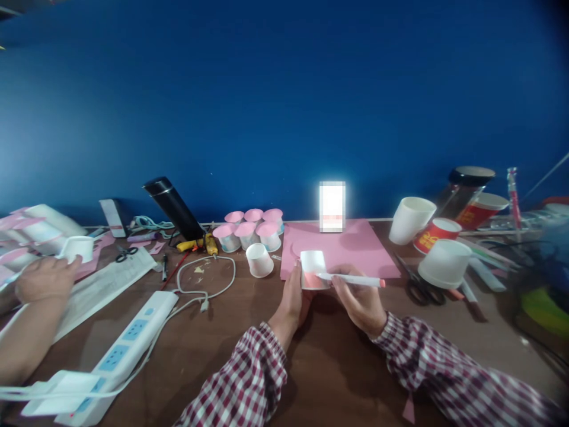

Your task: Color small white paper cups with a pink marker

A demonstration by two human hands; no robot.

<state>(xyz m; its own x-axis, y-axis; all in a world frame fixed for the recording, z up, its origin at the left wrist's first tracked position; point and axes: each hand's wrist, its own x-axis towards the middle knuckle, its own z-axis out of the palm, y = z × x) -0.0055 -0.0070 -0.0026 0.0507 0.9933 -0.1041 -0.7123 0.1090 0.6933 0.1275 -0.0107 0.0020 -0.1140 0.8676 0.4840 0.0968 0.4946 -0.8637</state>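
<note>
- One small paper cup point(312, 268) sits tipped on its side at the near edge of the pink paper sheet point(351, 246), its lower band already pink.
- Left hand point(291, 296) is closed around the cup's side, steadying it.
- Right hand point(360, 296) pinches a pink marker point(351, 279), its tip touching the cup wall.
- Judging by the half-tinted wall, colouring is under way; the next stroke calls for turning the cup slightly under the tip.
- Another white cup point(259, 260) lies just left; a cluster of pink-topped cups point(251, 228) stands behind.
- Scissors point(420, 284) lie to the right.
- A co-worker's hand point(47, 279) touches a further cup point(79, 248) at far left.
</note>
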